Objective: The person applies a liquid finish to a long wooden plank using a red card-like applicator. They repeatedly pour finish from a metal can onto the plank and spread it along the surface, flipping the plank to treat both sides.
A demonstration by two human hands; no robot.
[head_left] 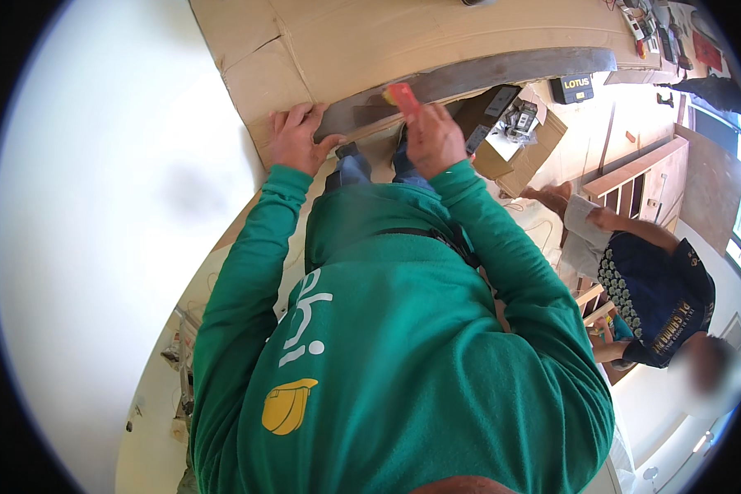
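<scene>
In front of me runs a long dark grey-brown edge strip [502, 76] bordering a surface covered with brown cardboard [436, 33]. My left hand [298, 138] lies at the strip's left end, fingers over the edge and thumb spread apart, holding nothing. My right hand [435, 140] is closed around a small red tool [403, 99] with a yellowish end. The tool is held at the strip, right of my left hand. Motion blur hides its exact kind, and I cannot tell whether its end touches the strip.
An opened cardboard box [539, 152] with small packaged items stands below the strip on the right. Beyond it is a black case [572, 88]. Hand tools [642, 29] lie at the far right. Another person [654, 280] is near a wooden slatted frame [638, 173]. A white wall [132, 206] borders my left.
</scene>
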